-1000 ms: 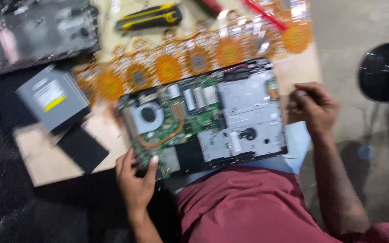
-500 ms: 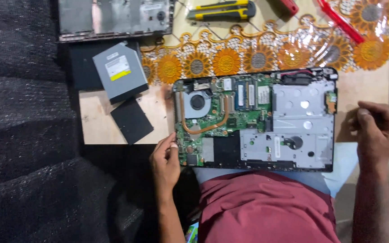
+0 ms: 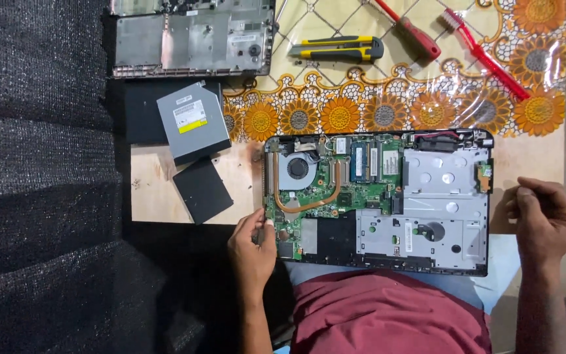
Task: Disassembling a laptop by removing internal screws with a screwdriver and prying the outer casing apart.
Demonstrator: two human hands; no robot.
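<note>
at the far left: a dark woven mat covers the surface beside the counter, whose bare wooden top shows under the loose parts.
loose parts: a grey optical drive lies tilted near the counter's left end, with a small black cover plate just below it and a removed laptop base panel above.
left hand: left hand sits at the lower left corner of the opened laptop; its grip is pinched on the chassis edge there, thumb and fingertips touching the rim beside the green board.
laptop position: it lies flat, internals up, half on the counter and half over the person's lap, between the two hands.
laptop axis: long axis runs left to right across the view; the fan and copper heat pipe sit at the left end, the bare metal drive bay at the right, hinge side pointing away from the person.
doing it well: i judge that both hands should steady opposite ends evenly, keep fingers on the frame and off the board, and keep it level.
tools: a yellow-and-black utility knife, a red screwdriver and a red brush lie on the flowered cloth.
right hand: right hand rests just off the laptop's right edge, fingers curled together; whether it holds anything, i cannot tell.
</note>
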